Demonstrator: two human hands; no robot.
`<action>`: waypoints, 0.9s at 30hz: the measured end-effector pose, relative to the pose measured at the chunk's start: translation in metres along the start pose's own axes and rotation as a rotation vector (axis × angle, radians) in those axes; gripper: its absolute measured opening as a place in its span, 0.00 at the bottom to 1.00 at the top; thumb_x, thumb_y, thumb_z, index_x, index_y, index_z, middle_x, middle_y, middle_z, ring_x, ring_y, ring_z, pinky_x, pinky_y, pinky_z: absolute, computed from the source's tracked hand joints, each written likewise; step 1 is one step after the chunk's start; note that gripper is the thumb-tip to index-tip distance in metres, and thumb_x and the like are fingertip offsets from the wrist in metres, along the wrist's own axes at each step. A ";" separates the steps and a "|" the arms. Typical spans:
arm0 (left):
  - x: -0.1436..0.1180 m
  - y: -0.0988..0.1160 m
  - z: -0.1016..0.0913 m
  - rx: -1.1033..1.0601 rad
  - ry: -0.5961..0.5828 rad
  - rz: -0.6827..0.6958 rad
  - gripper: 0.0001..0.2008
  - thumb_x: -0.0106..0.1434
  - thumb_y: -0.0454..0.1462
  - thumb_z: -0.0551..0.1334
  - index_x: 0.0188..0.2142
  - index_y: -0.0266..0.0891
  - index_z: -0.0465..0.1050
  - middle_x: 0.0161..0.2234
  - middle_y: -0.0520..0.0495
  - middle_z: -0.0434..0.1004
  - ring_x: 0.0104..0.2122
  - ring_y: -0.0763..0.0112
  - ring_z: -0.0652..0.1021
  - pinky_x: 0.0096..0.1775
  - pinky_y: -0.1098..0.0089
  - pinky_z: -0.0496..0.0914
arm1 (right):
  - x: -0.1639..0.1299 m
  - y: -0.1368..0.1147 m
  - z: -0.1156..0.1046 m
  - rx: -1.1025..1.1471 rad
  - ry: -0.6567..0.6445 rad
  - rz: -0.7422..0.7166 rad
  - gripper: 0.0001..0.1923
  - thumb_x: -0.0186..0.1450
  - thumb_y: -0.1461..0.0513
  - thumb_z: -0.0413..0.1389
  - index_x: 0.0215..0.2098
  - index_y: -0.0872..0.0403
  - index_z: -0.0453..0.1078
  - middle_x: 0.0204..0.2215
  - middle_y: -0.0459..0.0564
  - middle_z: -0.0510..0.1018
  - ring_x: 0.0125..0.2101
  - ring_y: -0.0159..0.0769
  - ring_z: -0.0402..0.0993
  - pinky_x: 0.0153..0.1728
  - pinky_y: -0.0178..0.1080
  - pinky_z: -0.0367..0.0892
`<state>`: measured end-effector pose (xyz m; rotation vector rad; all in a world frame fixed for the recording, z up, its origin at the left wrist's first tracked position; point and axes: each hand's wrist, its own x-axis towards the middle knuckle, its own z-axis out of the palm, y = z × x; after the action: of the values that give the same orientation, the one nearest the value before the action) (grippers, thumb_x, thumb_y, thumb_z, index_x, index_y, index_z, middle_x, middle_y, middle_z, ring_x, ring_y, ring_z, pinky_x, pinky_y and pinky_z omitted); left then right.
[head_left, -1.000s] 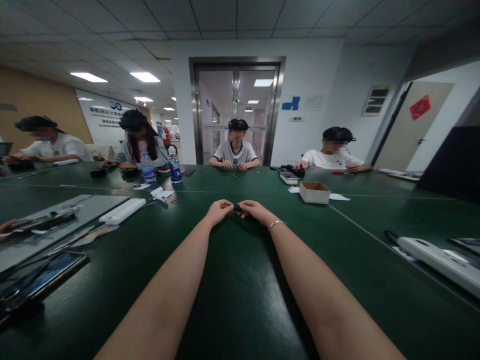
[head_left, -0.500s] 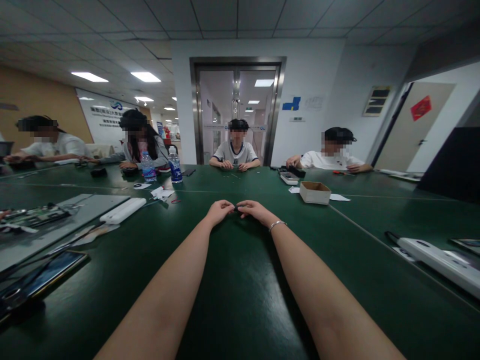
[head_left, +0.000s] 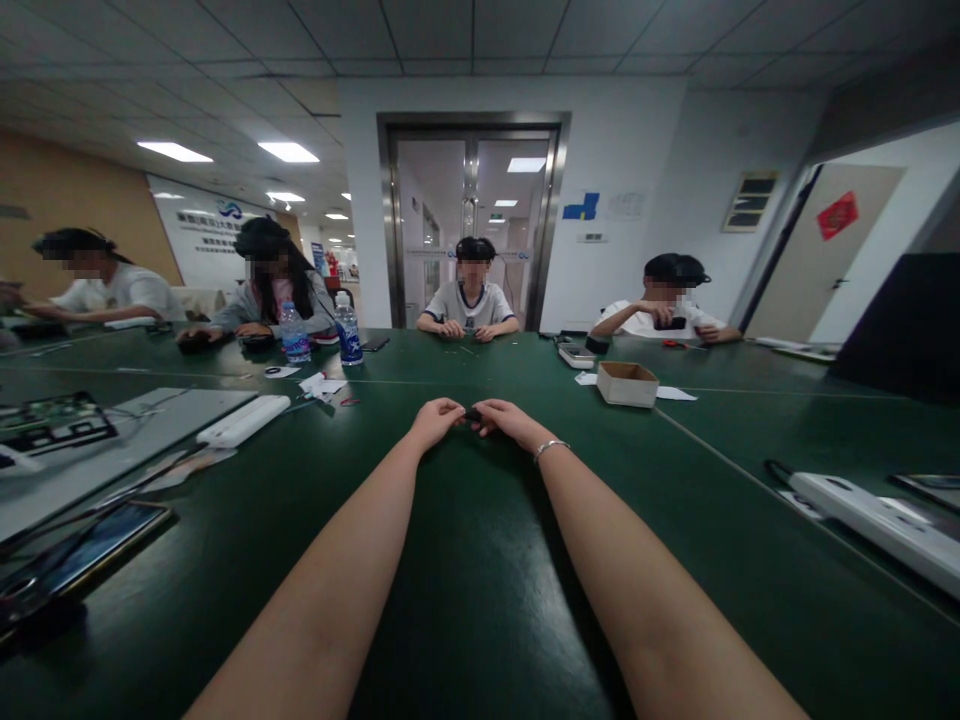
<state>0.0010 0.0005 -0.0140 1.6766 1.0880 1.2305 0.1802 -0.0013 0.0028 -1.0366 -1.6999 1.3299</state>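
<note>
Your left hand [head_left: 435, 418] and right hand [head_left: 508, 417] still pinch one small dark part [head_left: 472, 413] on the counter [head_left: 480, 560]; both grips closed, unmoved.

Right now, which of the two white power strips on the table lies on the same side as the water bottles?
The left strip, beside the grey mat; the bottles stand beyond it. The other strip lies far right.

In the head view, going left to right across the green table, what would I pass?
Phone → white power strip → two water bottles → left hand → small dark item → right hand → cardboard box → second power strip.
</note>
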 end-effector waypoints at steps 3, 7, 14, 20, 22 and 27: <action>0.000 -0.001 0.000 -0.012 0.003 -0.010 0.08 0.52 0.38 0.61 0.29 0.34 0.71 0.24 0.47 0.75 0.26 0.70 0.74 0.36 0.68 0.67 | -0.001 0.000 0.000 0.026 -0.010 -0.045 0.12 0.60 0.68 0.55 0.43 0.58 0.66 0.29 0.48 0.73 0.23 0.26 0.70 0.29 0.30 0.68; 0.002 -0.003 0.000 -0.008 -0.002 -0.001 0.09 0.52 0.39 0.61 0.30 0.34 0.71 0.25 0.46 0.75 0.27 0.70 0.74 0.36 0.67 0.68 | -0.003 -0.002 0.000 0.027 -0.003 -0.035 0.18 0.57 0.68 0.59 0.45 0.58 0.64 0.30 0.47 0.72 0.23 0.25 0.71 0.29 0.29 0.68; 0.001 0.000 0.000 -0.024 0.009 -0.017 0.09 0.51 0.39 0.62 0.29 0.34 0.70 0.25 0.46 0.75 0.27 0.71 0.74 0.36 0.68 0.68 | -0.001 0.000 -0.001 0.019 -0.002 -0.047 0.14 0.59 0.68 0.56 0.44 0.57 0.64 0.30 0.47 0.72 0.21 0.24 0.70 0.28 0.29 0.68; 0.000 0.001 0.000 -0.023 0.007 -0.016 0.09 0.52 0.39 0.62 0.30 0.33 0.71 0.26 0.46 0.75 0.27 0.71 0.74 0.36 0.67 0.68 | 0.002 0.003 -0.003 -0.048 0.023 -0.001 0.11 0.63 0.61 0.52 0.42 0.59 0.65 0.27 0.49 0.72 0.18 0.25 0.68 0.23 0.28 0.67; 0.001 0.000 0.000 -0.016 0.005 -0.016 0.09 0.52 0.38 0.62 0.30 0.33 0.70 0.26 0.45 0.75 0.27 0.71 0.74 0.36 0.67 0.68 | 0.002 0.003 -0.003 -0.054 0.017 -0.043 0.10 0.62 0.64 0.54 0.42 0.58 0.65 0.30 0.48 0.72 0.18 0.23 0.67 0.22 0.28 0.66; 0.002 -0.002 0.000 -0.021 0.004 -0.017 0.09 0.52 0.38 0.62 0.30 0.33 0.70 0.25 0.46 0.75 0.26 0.71 0.74 0.36 0.68 0.68 | 0.000 0.001 -0.002 -0.015 0.001 -0.063 0.17 0.57 0.67 0.59 0.44 0.55 0.64 0.35 0.48 0.72 0.20 0.23 0.68 0.25 0.29 0.67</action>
<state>0.0007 0.0032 -0.0153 1.6468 1.0865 1.2312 0.1823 -0.0008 0.0025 -0.9844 -1.7295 1.2784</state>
